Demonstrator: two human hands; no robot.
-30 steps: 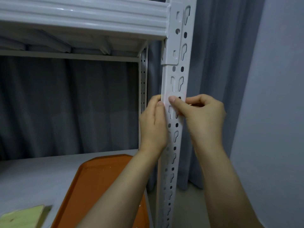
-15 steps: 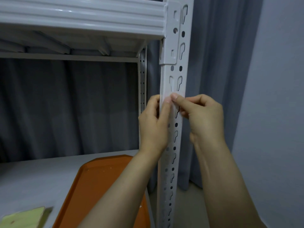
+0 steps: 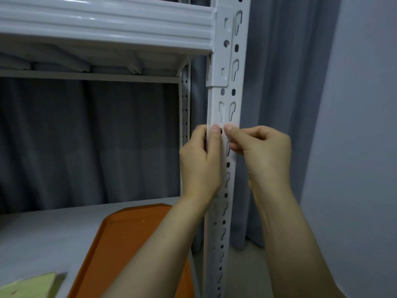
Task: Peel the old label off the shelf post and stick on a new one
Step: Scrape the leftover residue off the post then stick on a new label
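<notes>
While my left hand [image 3: 202,162] grips the white slotted metal post [image 3: 226,96] steady, my right hand [image 3: 265,153] pinches its pale label [image 3: 226,137].

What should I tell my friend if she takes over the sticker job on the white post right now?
Left hand: grips the shelf post, thumb on its front face.
Right hand: pinches the pale label between thumb and forefinger, right beside the left thumb.
The label lies against the front of the post, below the upper shelf bracket.
An orange tray sits on the shelf below.
Done: unclear. I cannot tell whether this is the old label coming off or the new one going on.
Left: probably finish with this label, then make sure a new one is pressed flat.
</notes>
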